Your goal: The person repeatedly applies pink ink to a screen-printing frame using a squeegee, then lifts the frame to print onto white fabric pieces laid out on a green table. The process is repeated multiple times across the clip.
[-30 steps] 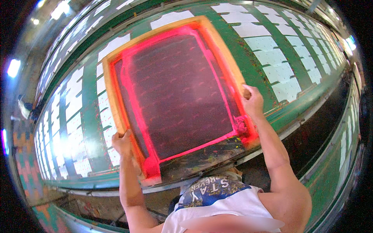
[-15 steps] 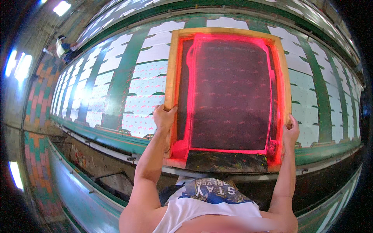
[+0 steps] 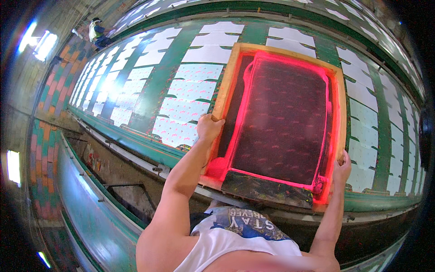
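Both hands clamped on wooden printing frame point(image 3: 283, 122), left hand point(image 3: 209, 128), right hand point(image 3: 342, 168), white cloth pieces point(image 3: 181, 106)

The wooden printing screen frame point(image 3: 281, 122) has swung from tilted to square and shifted right along the green printing table point(image 3: 154, 90).

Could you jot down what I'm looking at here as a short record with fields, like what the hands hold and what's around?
Setting: long green printing table with rows of white fabric pieces
Main thing: wooden-framed printing screen, mesh stained bright pink-red
Left hand: grips the frame's left edge
Right hand: grips the frame's right edge
Near edge of screen: dark squeegee lying inside the frame
Background: another person far along the table
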A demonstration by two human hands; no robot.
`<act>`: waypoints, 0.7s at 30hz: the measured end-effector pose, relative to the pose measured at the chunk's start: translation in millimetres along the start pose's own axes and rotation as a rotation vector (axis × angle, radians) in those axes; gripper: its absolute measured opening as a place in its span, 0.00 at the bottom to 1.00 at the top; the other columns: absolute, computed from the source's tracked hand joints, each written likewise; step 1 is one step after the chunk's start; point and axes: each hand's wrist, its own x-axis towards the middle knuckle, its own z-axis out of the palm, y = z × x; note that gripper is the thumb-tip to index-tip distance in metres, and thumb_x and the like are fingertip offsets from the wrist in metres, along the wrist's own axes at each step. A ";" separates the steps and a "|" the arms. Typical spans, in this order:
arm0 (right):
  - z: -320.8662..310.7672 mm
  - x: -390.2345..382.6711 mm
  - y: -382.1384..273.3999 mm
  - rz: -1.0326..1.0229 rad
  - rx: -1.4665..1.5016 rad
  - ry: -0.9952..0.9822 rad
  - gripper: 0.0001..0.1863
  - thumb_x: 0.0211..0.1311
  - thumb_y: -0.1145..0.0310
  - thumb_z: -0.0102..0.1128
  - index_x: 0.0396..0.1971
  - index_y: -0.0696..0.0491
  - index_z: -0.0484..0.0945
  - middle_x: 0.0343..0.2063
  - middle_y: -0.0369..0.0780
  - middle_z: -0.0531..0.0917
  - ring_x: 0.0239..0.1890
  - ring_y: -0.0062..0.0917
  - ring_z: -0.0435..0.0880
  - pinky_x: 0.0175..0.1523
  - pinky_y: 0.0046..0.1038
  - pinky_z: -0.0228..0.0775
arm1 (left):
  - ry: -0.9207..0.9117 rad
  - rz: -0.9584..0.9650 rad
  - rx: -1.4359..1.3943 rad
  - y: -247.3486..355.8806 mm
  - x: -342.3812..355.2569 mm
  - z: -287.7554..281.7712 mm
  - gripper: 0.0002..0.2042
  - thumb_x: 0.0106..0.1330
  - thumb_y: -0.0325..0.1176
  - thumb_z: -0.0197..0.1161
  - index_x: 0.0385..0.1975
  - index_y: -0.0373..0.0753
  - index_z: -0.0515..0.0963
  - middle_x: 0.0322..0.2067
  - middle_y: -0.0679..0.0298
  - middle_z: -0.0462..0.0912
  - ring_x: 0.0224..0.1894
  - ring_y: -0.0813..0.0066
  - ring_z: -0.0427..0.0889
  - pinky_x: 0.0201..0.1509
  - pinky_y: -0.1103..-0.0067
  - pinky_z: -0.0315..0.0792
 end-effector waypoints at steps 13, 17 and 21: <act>-3.9 -217.2 -151.8 -0.926 -0.381 -0.757 0.33 0.51 0.77 0.78 0.62 0.52 0.85 0.61 0.48 0.86 0.67 0.48 0.83 0.71 0.47 0.78 | 0.084 0.056 -0.068 3.9 -10.4 10.9 0.23 0.64 0.52 0.77 0.44 0.36 0.89 0.50 0.49 0.89 0.57 0.45 0.88 0.63 0.54 0.82; 26.9 -236.0 -158.9 -0.924 -0.484 -0.614 0.27 0.57 0.76 0.70 0.60 0.51 0.86 0.57 0.47 0.88 0.62 0.45 0.86 0.69 0.47 0.79 | 0.096 0.096 -0.143 -1.1 -10.3 10.6 0.22 0.66 0.47 0.76 0.51 0.37 0.87 0.52 0.48 0.88 0.60 0.45 0.86 0.65 0.54 0.81; 43.8 -239.4 -161.3 -0.999 -0.457 -0.460 0.28 0.58 0.81 0.61 0.61 0.53 0.85 0.54 0.46 0.90 0.57 0.45 0.89 0.64 0.47 0.82 | 0.182 0.175 -0.164 -9.6 -3.5 21.3 0.18 0.67 0.45 0.74 0.48 0.37 0.87 0.51 0.46 0.88 0.57 0.43 0.87 0.62 0.53 0.83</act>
